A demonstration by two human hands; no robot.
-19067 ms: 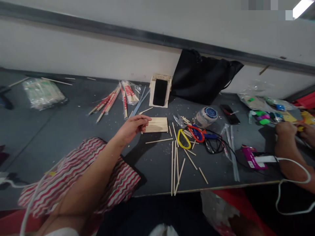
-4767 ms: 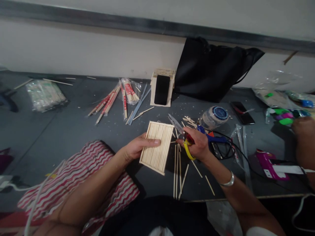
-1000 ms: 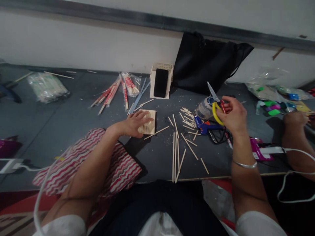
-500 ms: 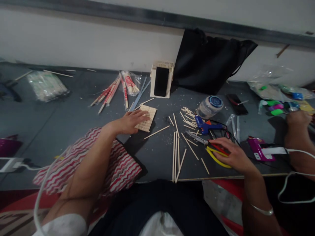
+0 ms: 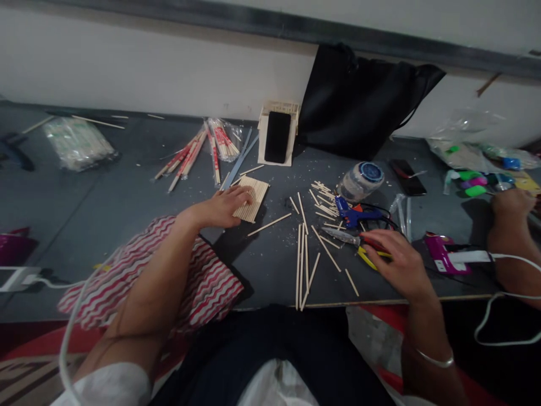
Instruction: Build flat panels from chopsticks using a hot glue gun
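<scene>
My left hand [image 5: 226,207] lies over the near left part of a flat panel of wooden sticks laid side by side [image 5: 257,197], its fingers stretched out and resting on it. At the right, my right hand [image 5: 399,262] is closed on long-nose pliers [image 5: 343,234] with one red and one yellow handle. The pliers' jaws point left, over loose sticks. Between the hands lie a single stick [image 5: 270,224] and several long sticks [image 5: 301,268]. A heap of short cut stick pieces [image 5: 325,202] is beyond the pliers, beside a blue glue gun [image 5: 353,215].
A clear jar with a blue lid [image 5: 361,181] stands behind the glue gun. A phone [image 5: 278,138] leans on a stand at the back, next to a black bag [image 5: 359,107]. A striped cloth [image 5: 211,282] lies under my left arm. Another person's hand [image 5: 513,206] rests at far right.
My right hand has shifted slightly left and turned, with the pliers' jaws swinging to lie more level. My left hand stays on the stick panel.
</scene>
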